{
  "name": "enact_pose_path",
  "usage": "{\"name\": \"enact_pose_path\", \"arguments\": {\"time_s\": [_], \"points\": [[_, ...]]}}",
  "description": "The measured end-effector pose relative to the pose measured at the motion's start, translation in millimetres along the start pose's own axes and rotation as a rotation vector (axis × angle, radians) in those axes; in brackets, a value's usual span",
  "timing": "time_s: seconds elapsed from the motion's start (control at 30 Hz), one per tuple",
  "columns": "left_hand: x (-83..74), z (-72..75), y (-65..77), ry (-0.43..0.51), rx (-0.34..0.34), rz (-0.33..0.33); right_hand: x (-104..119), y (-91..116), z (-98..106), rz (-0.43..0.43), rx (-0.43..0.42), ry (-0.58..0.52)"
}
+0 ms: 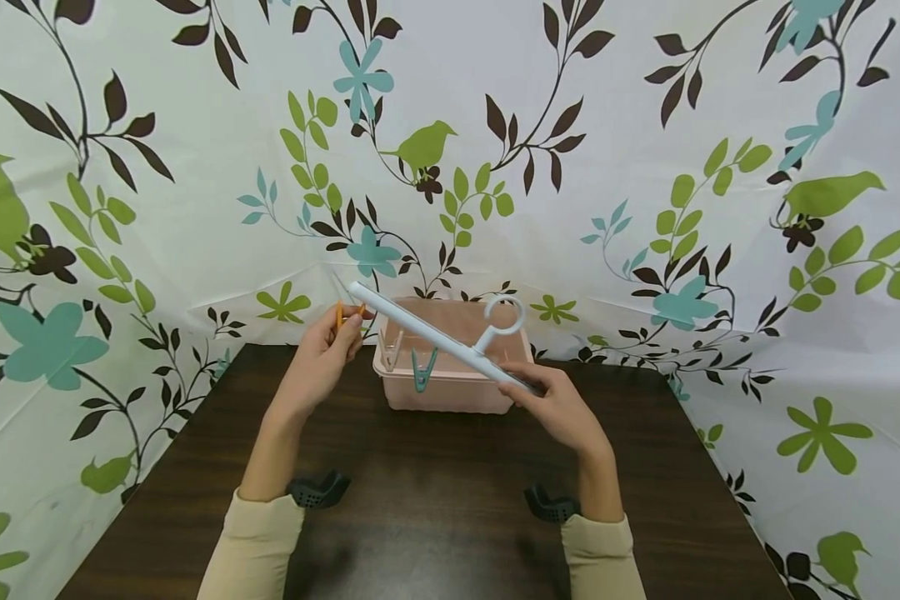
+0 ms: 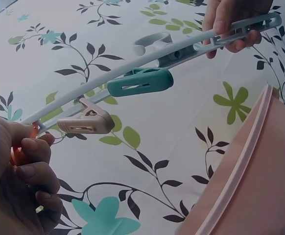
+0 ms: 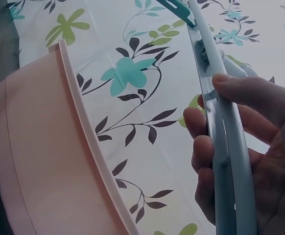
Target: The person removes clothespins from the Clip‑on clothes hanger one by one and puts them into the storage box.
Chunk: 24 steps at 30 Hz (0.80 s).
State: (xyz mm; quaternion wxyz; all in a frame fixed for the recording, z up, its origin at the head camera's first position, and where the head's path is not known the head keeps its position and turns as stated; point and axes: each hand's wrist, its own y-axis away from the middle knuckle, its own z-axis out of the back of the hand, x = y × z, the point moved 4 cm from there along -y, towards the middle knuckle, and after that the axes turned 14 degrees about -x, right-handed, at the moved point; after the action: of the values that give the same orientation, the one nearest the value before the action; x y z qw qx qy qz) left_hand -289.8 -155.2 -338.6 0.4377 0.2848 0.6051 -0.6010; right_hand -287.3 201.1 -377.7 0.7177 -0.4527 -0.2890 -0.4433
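A light blue plastic clothes hanger is held slantwise over the table, its left end higher and its hook up. My right hand grips the bar's lower right end, thumb on one side and fingers round the other. At the upper left end, my left hand pinches an orange clothespin, mostly hidden by the fingers in the left wrist view, where it meets the bar's tip. Between the hands, a teal clothespin and a beige clothespin hang clipped to the lower bar.
Behind the hanger stands a pink plastic bin on the dark wooden table. A white cloth with leaves, birds and flowers surrounds the table's back and sides. Black wrist mounts show by both sleeves.
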Motion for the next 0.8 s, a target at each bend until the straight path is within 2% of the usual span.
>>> {"name": "enact_pose_path", "arguments": {"time_s": [0.27,0.67,0.8], "points": [[0.1,4.7,1.0,-0.068,-0.027,-0.027,1,1,1,-0.011,0.007,0.018],[-1.6,10.7,2.0,-0.311,-0.102,-0.122,1,2,6,-0.013,0.02,0.06],[-2.0,10.6,3.2,-0.382,-0.115,-0.172,0,2,8,-0.012,0.029,0.088]]}}
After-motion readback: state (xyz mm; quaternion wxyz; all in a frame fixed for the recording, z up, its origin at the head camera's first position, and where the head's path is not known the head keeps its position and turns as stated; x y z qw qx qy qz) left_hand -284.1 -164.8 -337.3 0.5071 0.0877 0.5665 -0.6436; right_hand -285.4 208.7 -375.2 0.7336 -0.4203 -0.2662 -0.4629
